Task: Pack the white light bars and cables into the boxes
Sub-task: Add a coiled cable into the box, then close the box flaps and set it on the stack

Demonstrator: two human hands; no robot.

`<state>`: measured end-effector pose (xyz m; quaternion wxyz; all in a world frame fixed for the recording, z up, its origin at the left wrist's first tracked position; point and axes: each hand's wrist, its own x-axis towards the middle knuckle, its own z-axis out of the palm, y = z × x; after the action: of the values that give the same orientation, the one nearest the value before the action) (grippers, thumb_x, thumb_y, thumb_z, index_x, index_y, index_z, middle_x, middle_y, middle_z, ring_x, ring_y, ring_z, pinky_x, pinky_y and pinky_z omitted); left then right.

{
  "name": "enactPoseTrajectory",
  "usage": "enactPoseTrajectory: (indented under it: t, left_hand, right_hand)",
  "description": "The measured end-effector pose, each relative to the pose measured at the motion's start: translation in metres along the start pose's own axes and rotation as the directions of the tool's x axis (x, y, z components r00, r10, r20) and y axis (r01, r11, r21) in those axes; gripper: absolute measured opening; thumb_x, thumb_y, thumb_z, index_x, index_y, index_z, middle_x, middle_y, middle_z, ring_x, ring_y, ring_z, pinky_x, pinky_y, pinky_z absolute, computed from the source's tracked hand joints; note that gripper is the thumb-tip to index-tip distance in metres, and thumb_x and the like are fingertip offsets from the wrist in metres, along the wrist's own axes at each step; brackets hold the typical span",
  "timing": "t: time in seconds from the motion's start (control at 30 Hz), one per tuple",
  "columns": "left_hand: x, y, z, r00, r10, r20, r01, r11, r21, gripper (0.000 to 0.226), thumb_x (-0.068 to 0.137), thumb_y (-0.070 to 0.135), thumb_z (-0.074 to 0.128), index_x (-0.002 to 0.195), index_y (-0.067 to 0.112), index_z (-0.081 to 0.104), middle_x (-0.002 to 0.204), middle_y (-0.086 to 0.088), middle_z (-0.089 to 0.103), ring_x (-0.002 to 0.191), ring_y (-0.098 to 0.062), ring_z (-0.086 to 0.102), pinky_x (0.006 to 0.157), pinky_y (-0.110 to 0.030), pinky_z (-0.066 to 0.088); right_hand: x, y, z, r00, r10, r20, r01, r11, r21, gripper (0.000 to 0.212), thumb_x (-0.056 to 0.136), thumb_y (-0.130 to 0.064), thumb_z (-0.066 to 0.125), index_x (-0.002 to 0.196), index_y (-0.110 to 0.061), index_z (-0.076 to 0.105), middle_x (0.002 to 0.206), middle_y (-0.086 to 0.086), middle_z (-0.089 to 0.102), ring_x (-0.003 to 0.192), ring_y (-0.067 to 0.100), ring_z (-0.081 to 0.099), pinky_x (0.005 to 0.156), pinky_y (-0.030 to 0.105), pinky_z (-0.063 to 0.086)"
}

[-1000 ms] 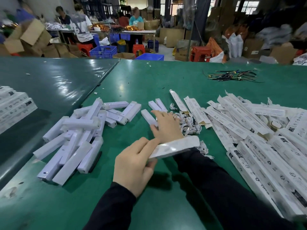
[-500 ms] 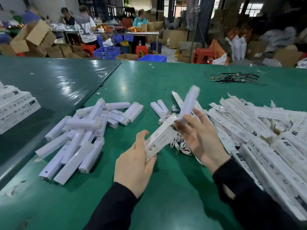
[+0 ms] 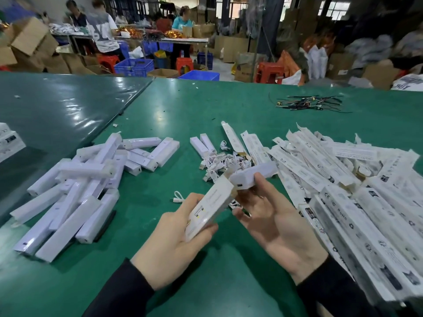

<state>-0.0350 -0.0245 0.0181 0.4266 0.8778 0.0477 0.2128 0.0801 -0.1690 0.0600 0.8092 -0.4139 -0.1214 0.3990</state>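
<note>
A green desk [image 3: 229, 104] fills the view. On its right side lies a big heap of flat white boxes [image 3: 357, 193], overlapping at many angles and reaching from mid-desk to the near right edge. On the left side lies a pile of white light bars [image 3: 75, 186], crossed over one another, with two more bars [image 3: 202, 144] lying apart toward the middle. Between the two heaps sits a tangle of white cables [image 3: 225, 164], and one loose cable [image 3: 178, 197] lies just near of it. A bundle of dark wires [image 3: 309, 104] lies far right on the desk.

Near the middle, the left hand [image 3: 174, 241] grips a box [image 3: 210, 208], thumb on top and fingers curled under it, the box's open far end tilted up and to the right. The right hand [image 3: 274, 220] is palm up and mostly spread; its thumb and forefinger pinch a light bar [image 3: 254, 173] by the near end. That bar slants away to the far right, above the cables, and its near end touches the mouth of the held box. Both forearms wear black sleeves [image 3: 336, 291].
</note>
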Motion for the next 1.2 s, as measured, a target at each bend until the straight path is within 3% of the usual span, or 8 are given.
enactPoseTrajectory:
  t: [0.1, 0.2, 0.5, 0.77, 0.87, 0.93, 1.03, 1.2]
  left_hand:
    - [-0.001, 0.003, 0.001, 0.999, 0.013, 0.043, -0.012, 1.000, -0.020, 0.019, 0.085, 0.039, 0.060, 0.097, 0.042, 0.046, 0.062, 0.009, 0.043, 0.052, -0.007, 0.035, 0.048, -0.017, 0.032]
    - [-0.002, 0.004, 0.002, 0.999, 0.016, 0.047, -0.016, 1.000, -0.012, 0.021, 0.085, 0.039, 0.060, 0.101, 0.041, 0.047, 0.060, 0.009, 0.042, 0.051, -0.007, 0.035, 0.048, -0.018, 0.032]
    - [-0.005, 0.002, 0.002, 0.997, -0.005, -0.078, 0.029, 0.951, 0.308, 0.024, 0.085, 0.041, 0.059, 0.105, 0.042, 0.046, 0.068, 0.026, 0.052, 0.057, -0.009, 0.042, 0.053, -0.033, 0.042]
    - [-0.005, 0.010, 0.002, 0.989, -0.001, -0.145, 0.038, 0.966, 0.256, 0.029, 0.076, 0.041, 0.063, 0.104, 0.038, 0.054, 0.060, 0.018, 0.053, 0.051, -0.008, 0.041, 0.052, -0.033, 0.044]
    - [-0.005, 0.015, -0.002, 0.977, 0.012, -0.211, 0.039, 0.971, 0.237, 0.036, 0.076, 0.029, 0.059, 0.109, 0.039, 0.052, 0.065, 0.018, 0.052, 0.054, -0.004, 0.045, 0.055, -0.018, 0.040]
    - [-0.005, 0.013, -0.004, 0.986, -0.002, -0.167, 0.049, 0.959, 0.279, 0.042, 0.078, 0.035, 0.048, 0.121, 0.036, 0.050, 0.080, 0.022, 0.053, 0.070, 0.001, 0.049, 0.065, -0.013, 0.036]
    - [-0.004, 0.005, -0.002, 0.997, -0.010, -0.082, 0.038, 0.935, 0.353, 0.055, 0.089, 0.036, 0.041, 0.143, 0.027, 0.037, 0.109, 0.012, 0.048, 0.101, -0.010, 0.046, 0.087, -0.025, 0.036]
    - [-0.001, 0.002, -0.002, 0.995, -0.036, -0.094, 0.052, 0.983, 0.177, 0.048, 0.097, 0.040, 0.049, 0.144, 0.030, 0.042, 0.115, 0.021, 0.055, 0.103, -0.003, 0.054, 0.089, -0.023, 0.043]
  right_hand:
    - [0.001, 0.002, -0.001, 1.000, -0.031, -0.001, 0.031, 0.999, -0.036, 0.031, 0.065, -0.034, 0.075, 0.089, -0.015, 0.073, 0.090, 0.004, 0.070, 0.077, 0.011, 0.060, 0.069, 0.027, 0.041]
    - [0.002, 0.004, -0.001, 0.996, -0.072, -0.051, 0.067, 0.992, -0.105, 0.014, 0.063, -0.032, 0.076, 0.069, -0.020, 0.075, 0.078, 0.000, 0.069, 0.071, 0.009, 0.061, 0.067, 0.026, 0.046]
    - [0.004, -0.005, -0.013, 0.954, -0.261, -0.151, 0.167, 0.875, -0.454, 0.005, 0.062, -0.020, 0.078, 0.068, -0.020, 0.078, 0.083, 0.009, 0.074, 0.074, 0.014, 0.066, 0.062, 0.023, 0.055]
    - [0.005, -0.009, -0.022, 0.955, -0.246, -0.163, 0.129, 0.846, -0.518, 0.008, 0.077, -0.004, 0.076, 0.073, -0.009, 0.072, 0.073, 0.009, 0.073, 0.064, 0.020, 0.068, 0.065, 0.029, 0.059]
    - [0.007, -0.004, -0.023, 0.942, -0.296, -0.157, 0.134, 0.762, -0.634, 0.006, 0.073, -0.004, 0.078, 0.074, -0.009, 0.074, 0.081, 0.010, 0.076, 0.075, 0.025, 0.072, 0.071, 0.031, 0.060]
    - [0.007, 0.000, -0.021, 0.958, -0.258, -0.126, 0.145, 0.815, -0.561, 0.007, 0.077, -0.005, 0.076, 0.076, -0.011, 0.076, 0.084, 0.012, 0.076, 0.078, 0.023, 0.074, 0.069, 0.026, 0.059]
    - [0.009, -0.004, -0.024, 0.945, -0.289, -0.155, 0.196, 0.876, -0.441, 0.012, 0.083, -0.005, 0.068, 0.093, -0.011, 0.068, 0.088, 0.012, 0.075, 0.079, 0.024, 0.072, 0.068, 0.027, 0.058]
    - [0.004, -0.017, -0.028, 0.977, -0.211, -0.015, 0.210, 0.975, -0.071, 0.017, 0.071, -0.014, 0.057, 0.085, -0.007, 0.054, 0.079, 0.007, 0.060, 0.066, 0.019, 0.061, 0.059, 0.026, 0.054]
